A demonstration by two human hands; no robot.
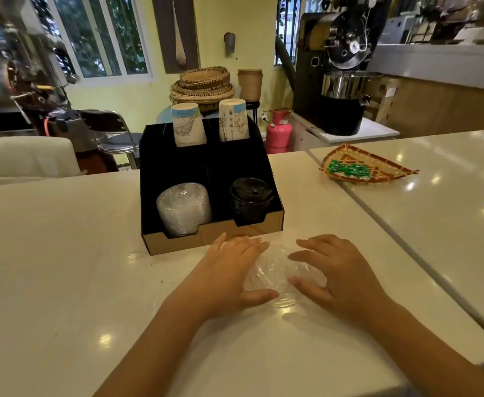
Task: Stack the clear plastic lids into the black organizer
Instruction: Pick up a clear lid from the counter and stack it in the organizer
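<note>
A small pile of clear plastic lids (278,277) lies on the white counter just in front of the black organizer (175,164). My left hand (232,270) cups the pile from the left, thumb under its near edge. My right hand (335,270) cups it from the right, fingers curved over the lids. Both hands touch the pile, which rests on the counter. The organizer's front left compartment holds a stack of clear lids (183,209) standing on edge. Its front right compartment holds black lids (250,202).
Two stacks of paper cups (189,124) stand upside down in the organizer's rear slots. A woven tray with green packets (361,167) sits on the counter to the right. A seam (406,247) splits the counter on the right. Chairs and a coffee roaster stand beyond.
</note>
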